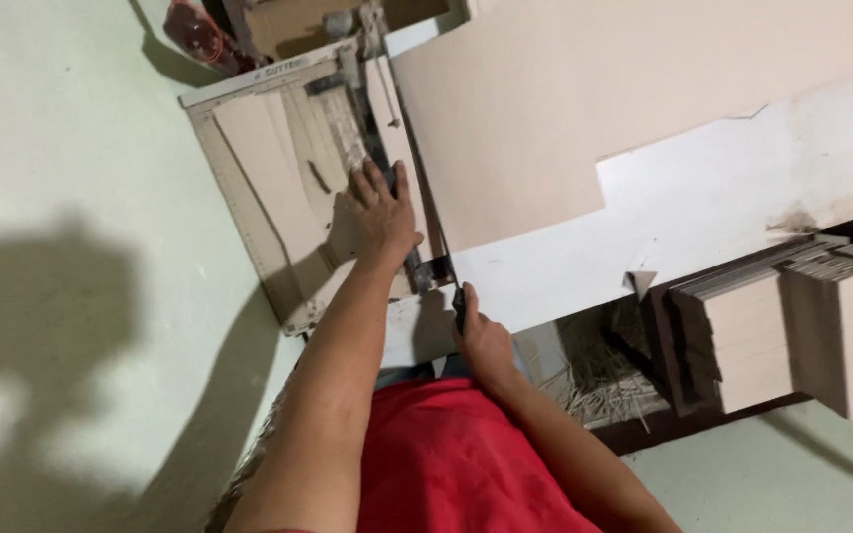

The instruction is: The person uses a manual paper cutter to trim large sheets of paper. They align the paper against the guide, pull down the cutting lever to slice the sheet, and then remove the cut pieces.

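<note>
Left hand (pixel 379 209) presses flat, fingers spread, on card (pixel 278 158) in the paper cutter (pixel 239 197); right hand (pixel 481 341) apparently clenches its dark handle (pixel 459 301).

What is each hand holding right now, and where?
Right hand grips the cutter's black handle at its end. Left hand holds nothing; it presses flat on the card.
</note>
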